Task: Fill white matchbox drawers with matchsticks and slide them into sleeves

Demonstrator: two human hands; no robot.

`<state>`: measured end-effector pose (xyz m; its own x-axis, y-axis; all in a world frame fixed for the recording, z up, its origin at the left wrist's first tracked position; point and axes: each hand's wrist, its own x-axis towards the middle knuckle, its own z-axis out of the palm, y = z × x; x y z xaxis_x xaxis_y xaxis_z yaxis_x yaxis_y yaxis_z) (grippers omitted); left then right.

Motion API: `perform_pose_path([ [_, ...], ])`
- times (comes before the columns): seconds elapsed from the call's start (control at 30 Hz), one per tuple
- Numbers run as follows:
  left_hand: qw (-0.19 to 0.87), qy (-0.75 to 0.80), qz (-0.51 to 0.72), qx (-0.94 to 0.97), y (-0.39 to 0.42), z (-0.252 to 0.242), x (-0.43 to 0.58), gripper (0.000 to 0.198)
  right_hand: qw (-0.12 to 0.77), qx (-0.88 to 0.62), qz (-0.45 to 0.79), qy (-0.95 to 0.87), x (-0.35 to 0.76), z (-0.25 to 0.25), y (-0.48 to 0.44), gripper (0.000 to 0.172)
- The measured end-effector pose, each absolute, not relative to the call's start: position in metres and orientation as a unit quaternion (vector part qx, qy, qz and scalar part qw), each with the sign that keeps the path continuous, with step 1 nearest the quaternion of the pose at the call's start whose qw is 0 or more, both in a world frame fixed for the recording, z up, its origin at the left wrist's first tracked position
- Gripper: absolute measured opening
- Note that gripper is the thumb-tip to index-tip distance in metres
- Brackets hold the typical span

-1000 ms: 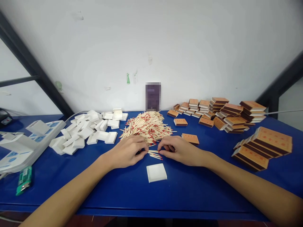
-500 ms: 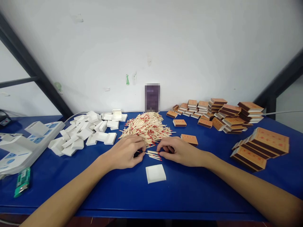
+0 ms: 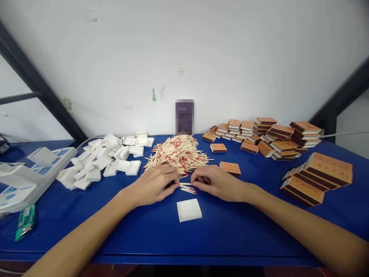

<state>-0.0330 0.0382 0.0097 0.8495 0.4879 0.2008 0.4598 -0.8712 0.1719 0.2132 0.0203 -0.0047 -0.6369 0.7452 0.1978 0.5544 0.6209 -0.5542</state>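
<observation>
While both forearms are lying on the blue table (image 3: 230,234), the left hand (image 3: 154,184) and the right hand (image 3: 219,182) are curling in narrow, their fingertips pinching the two ends of a small bunch of matches (image 3: 188,188) that is lying flat between them, just in front of the big pile of matches (image 3: 178,154) and just behind a single white tray (image 3: 189,210); those sticks are looking very light, thin and brittle, apt to roll and fan apart, so squeezing them together on the bare wood, away from the red heads, is probably giving the safest hold, and the smooth tabletop is carrying a heap of white trays (image 3: 100,163) to the left, stacks of brown matchboxes (image 3: 276,138) to the right, and a power strip (image 3: 29,173) and a green lighter (image 3: 24,221) near the left edge, with a plain white wall (image 3: 230,57) standing behind
</observation>
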Motion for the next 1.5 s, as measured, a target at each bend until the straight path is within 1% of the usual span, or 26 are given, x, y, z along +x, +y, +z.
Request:
perform_pose_path([
  [0.23,0.057,0.247,0.123,0.959,0.0369,0.0112,-0.0330,0.013,0.207,-0.368,0.225,-0.878,0.2138,-0.0043,0.0210,0.014],
  [0.43,0.012,0.261,0.125,0.957,0.0380,0.0109,-0.0348,0.015,0.205,-0.368,0.230,-0.877,0.2153,-0.0051,0.0208,0.013],
  [0.57,0.011,0.264,0.121,0.957,0.0388,0.0104,-0.0355,0.012,0.201,-0.370,0.229,-0.878,0.2154,-0.0044,0.0202,0.013],
  [0.87,0.046,0.245,0.130,0.960,0.0384,0.0099,-0.0341,0.010,0.188,-0.367,0.232,-0.881,0.2153,0.0004,0.0178,0.020],
  [1.23,0.043,0.243,0.125,0.961,0.0380,0.0074,-0.0335,0.009,0.186,-0.331,0.235,-0.895,0.2178,0.0011,0.0178,0.031],
  [1.33,0.042,0.239,0.131,0.961,0.0382,0.0076,-0.0342,0.012,0.179,-0.334,0.237,-0.895,0.2184,0.0019,0.0172,0.031],
  [1.5,0.039,0.216,0.131,0.967,0.0360,0.0106,-0.0352,0.023,0.175,-0.339,0.227,-0.896,0.2191,0.0019,0.0178,0.032],
])
